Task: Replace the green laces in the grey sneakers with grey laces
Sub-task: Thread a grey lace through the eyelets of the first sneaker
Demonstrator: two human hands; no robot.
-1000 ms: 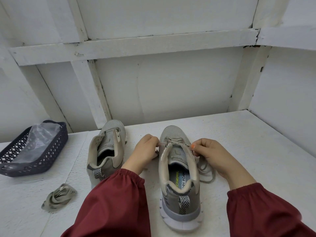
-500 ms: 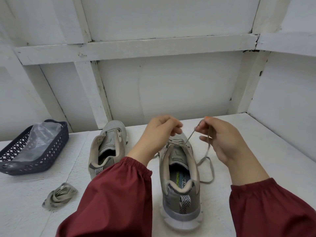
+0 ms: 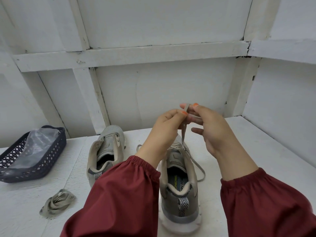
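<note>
Two grey sneakers stand heel-toward-me on the white table. The right sneaker has a grey lace threaded at its lowest eyelets, and both ends rise from the toe to my hands. My left hand pinches the lace above the shoe. My right hand pinches the lace end between thumb and fingertips, touching the left hand. A slack loop of lace lies right of the shoe. The left sneaker carries no lace. A bundle of greenish-grey laces lies at the front left.
A dark blue openwork basket with a clear plastic bag in it sits at the far left. White panelled walls close the table at the back and right. Maroon sleeves cover both forearms.
Both hands rose from the right sneaker's eyelets and came together above the toe, pulling the grey lace ends upward. The view tilted slightly.
</note>
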